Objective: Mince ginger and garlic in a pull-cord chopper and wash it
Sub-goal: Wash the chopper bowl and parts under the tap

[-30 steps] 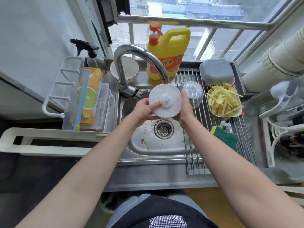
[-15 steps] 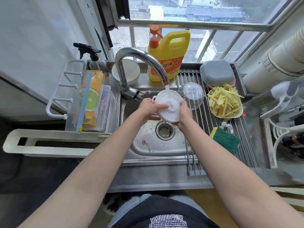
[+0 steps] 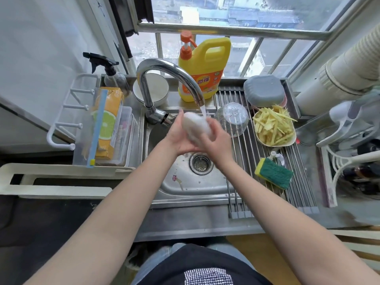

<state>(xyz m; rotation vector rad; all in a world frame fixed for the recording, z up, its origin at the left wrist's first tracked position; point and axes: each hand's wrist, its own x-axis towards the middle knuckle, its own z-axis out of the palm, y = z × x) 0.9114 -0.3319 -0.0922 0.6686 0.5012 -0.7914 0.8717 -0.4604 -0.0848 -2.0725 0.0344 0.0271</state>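
Note:
The white chopper lid is blurred and tilted on edge under the water running from the faucet, above the steel sink. My left hand grips its left side and underside. My right hand grips its right side. The clear chopper bowl sits upside down on the roll-up drying rack, just right of my hands.
Yellow detergent bottle stands behind the faucet. A dish of ginger strips, a grey container and a green-yellow sponge lie on the rack. At left are a spray bottle, a white bowl and an orange box.
The lid has turned from facing me flat to tilted on edge under the stream, and both hands have shifted around it. Water now runs over it.

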